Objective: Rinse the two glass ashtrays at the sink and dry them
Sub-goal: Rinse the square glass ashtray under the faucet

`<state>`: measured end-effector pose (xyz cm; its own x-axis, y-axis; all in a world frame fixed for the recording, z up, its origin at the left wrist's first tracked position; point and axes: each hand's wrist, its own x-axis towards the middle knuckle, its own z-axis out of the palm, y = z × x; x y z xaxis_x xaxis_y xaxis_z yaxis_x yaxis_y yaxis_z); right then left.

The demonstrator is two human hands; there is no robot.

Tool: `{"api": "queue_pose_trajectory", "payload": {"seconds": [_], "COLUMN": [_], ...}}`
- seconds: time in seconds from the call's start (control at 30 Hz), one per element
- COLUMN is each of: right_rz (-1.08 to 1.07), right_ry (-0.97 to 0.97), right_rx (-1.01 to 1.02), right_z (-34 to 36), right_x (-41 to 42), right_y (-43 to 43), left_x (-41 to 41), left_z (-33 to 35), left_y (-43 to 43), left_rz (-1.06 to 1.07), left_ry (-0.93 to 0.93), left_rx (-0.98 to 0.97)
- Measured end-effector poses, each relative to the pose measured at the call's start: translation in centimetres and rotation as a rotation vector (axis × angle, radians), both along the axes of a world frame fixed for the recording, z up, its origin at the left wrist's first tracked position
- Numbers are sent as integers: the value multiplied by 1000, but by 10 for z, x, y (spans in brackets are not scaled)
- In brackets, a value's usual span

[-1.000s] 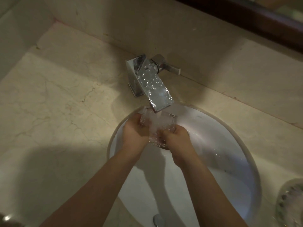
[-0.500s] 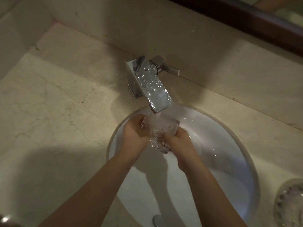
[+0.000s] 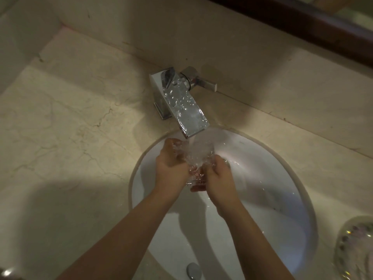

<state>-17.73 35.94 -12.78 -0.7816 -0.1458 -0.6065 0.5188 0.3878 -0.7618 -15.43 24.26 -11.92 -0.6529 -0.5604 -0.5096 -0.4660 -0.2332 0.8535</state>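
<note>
A clear glass ashtray (image 3: 196,158) is held tilted under the running water from the chrome faucet (image 3: 182,107), over the white round sink (image 3: 272,178). My left hand (image 3: 171,164) grips its left side and my right hand (image 3: 219,176) grips its right side, fingers curled beneath it. Water and splashes blur the ashtray's outline. A second glass piece (image 3: 355,249), patterned and wet, lies on the counter at the right edge; I cannot tell for sure that it is the other ashtray.
The beige marble counter (image 3: 60,138) surrounds the sink, with a raised backsplash behind the faucet. The faucet handle (image 3: 198,80) points right. A chrome drain stopper (image 3: 193,270) sits at the sink's near end. A dark mirror frame runs along the top right.
Both hands have turned the ashtray under the stream and lowered it slightly. Water keeps running.
</note>
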Motion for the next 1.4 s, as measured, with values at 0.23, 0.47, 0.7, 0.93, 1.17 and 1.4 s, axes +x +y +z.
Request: {"api": "queue_pose_trajectory", "payload": {"seconds": [0.23, 0.47, 0.7, 0.93, 1.17, 1.4], "right_rz": [317, 211, 90, -246, -36, -239], "right_ry": [296, 229, 126, 164, 77, 127], "right_rx": [451, 347, 54, 73, 117, 111], "right_z": [11, 8, 9, 1, 15, 2], "right_x": [-19, -19, -10, -7, -23, -9], "right_y": [-16, -14, -6, -14, -3, -5], "left_x": [8, 4, 3, 3, 10, 3], "left_z": [-2, 5, -4, 0, -8, 0], "left_y": [-17, -8, -16, -8, -12, -1], "left_rz": [-239, -101, -122, -77, -94, 84], "left_ry": [-78, 37, 33, -174, -185, -83], "left_rx": [-415, 28, -114, 116, -14, 21]}}
